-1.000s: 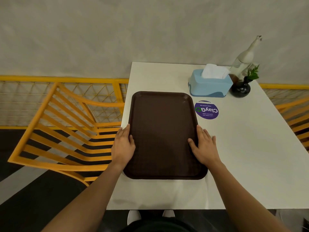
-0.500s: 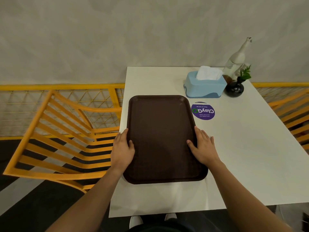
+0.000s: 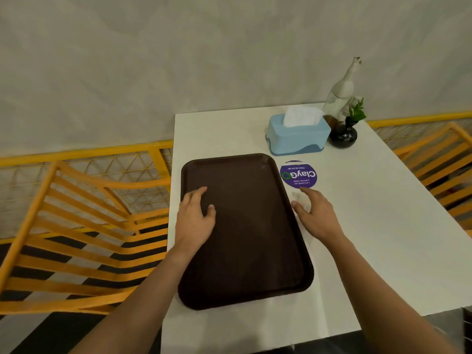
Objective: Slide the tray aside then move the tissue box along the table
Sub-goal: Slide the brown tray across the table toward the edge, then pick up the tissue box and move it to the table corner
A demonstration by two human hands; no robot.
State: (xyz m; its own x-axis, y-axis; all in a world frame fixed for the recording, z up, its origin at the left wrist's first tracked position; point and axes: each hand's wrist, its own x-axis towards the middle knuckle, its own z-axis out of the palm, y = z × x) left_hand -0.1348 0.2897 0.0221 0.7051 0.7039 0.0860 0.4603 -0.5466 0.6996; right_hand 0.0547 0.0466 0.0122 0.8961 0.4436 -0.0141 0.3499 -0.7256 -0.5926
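Tray, dark brown, lies along table's left edge. Left hand open, fingers spread over tray's left rim, gripping nothing. Right hand open, empty, just beside right rim. Blue tissue box at far side, beside black vase.

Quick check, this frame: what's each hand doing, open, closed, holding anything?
Left hand: open, fingers spread over the tray, gripping nothing.
Right hand: open, beside the tray's right edge, holding nothing.
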